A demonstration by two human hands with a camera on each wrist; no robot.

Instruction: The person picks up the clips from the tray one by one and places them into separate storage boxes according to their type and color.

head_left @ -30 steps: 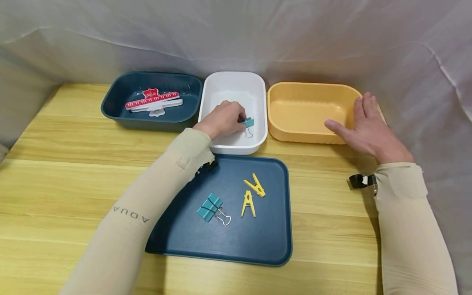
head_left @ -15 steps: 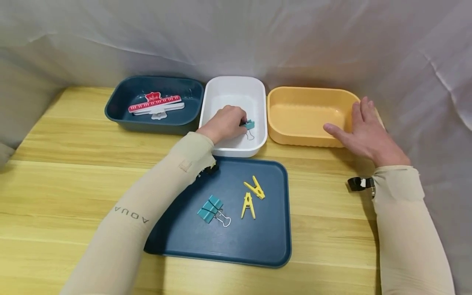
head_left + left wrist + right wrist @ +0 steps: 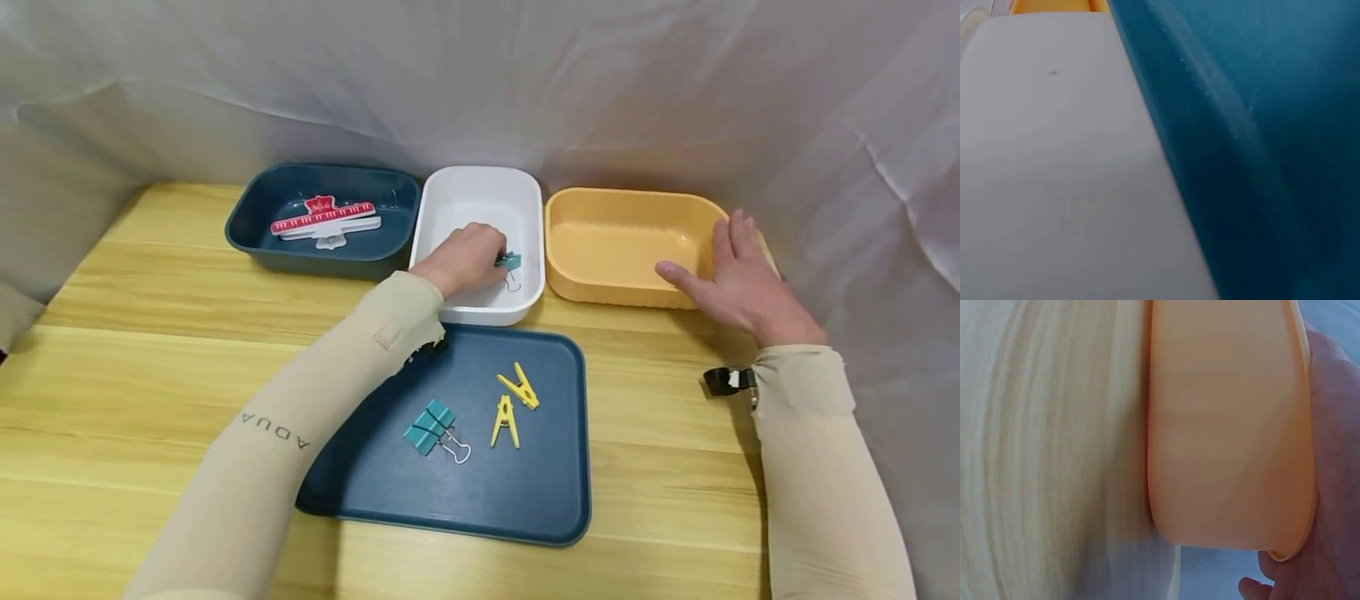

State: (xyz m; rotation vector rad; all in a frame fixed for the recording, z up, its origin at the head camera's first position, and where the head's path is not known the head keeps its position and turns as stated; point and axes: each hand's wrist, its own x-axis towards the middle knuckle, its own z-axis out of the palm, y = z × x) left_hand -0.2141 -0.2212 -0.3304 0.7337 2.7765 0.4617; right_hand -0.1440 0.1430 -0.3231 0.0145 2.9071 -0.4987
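My left hand (image 3: pixel 468 258) reaches into the white bin (image 3: pixel 480 315) and pinches a small teal binder clip (image 3: pixel 512 261) low inside it; the fingertips are partly hidden. My right hand (image 3: pixel 746 279) lies over the right end of the yellow bin (image 3: pixel 622 293), fingers straight and thumb spread along its front rim. On the blue tray (image 3: pixel 450 508) rest a larger teal binder clip (image 3: pixel 431 427) and two yellow clothespins, one clothespin (image 3: pixel 519 387) behind the other clothespin (image 3: pixel 505 422). The left wrist view shows only the white bin's wall (image 3: pixel 1072 156) and the tray (image 3: pixel 1260 187) up close.
To the left of the white bin stands a dark blue bin (image 3: pixel 322 262) with a red clip (image 3: pixel 322 218) and a white clip (image 3: pixel 330 232) inside. The three bins stand side by side before a grey cloth (image 3: pixel 480 83), on a wooden table (image 3: pixel 150 350).
The head view has tilted slightly, so the bins sit lower in it. My left hand stays at the small binder clip, and my right hand keeps its place on the yellow bin.
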